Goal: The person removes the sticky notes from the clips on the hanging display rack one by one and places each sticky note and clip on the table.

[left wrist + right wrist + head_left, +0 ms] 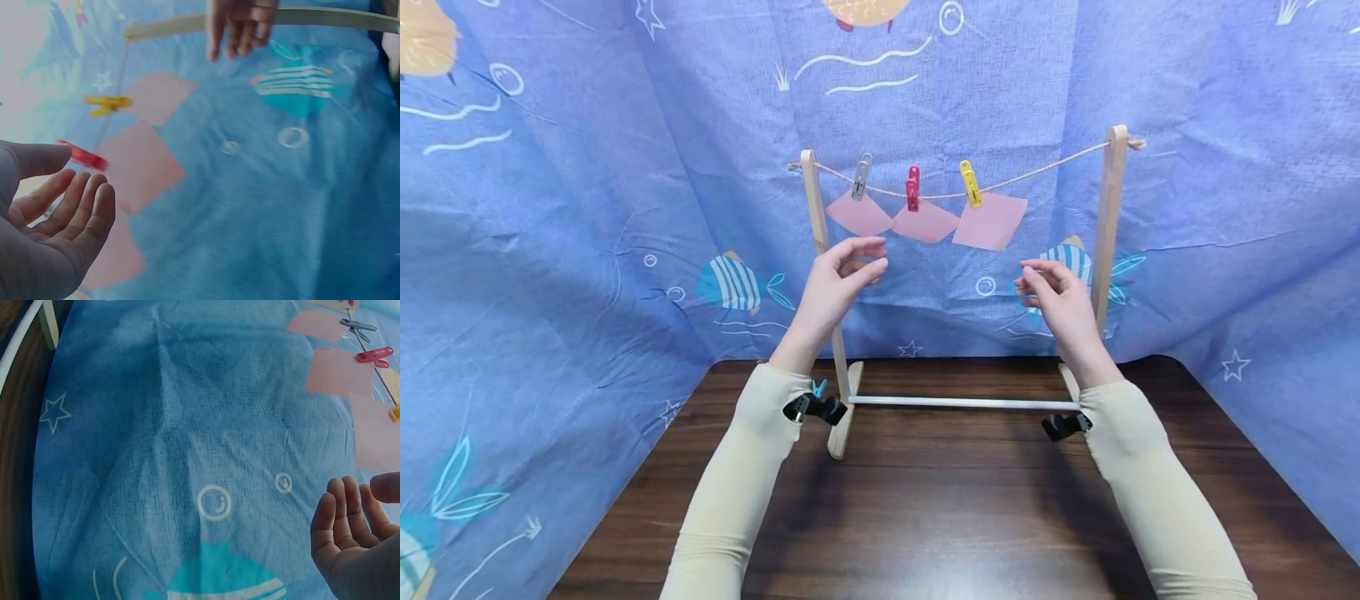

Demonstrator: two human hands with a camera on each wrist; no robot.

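Note:
Three pink paper sheets hang in a row from a string tied between two wooden posts. A grey clothespin clips the left sheet, a red clothespin the middle sheet, and a yellow clothespin the right sheet. Just below the left sheet is my left hand, fingers loosely bent with nothing between them. My right hand hovers lower right of the right sheet, near the right post, its relaxed fingers also holding nothing.
A white rod joins the stand's wooden feet on the dark wood table. Beside the left post, partly behind my left wrist, sits a blue clip. A blue patterned curtain surrounds the table's back and sides.

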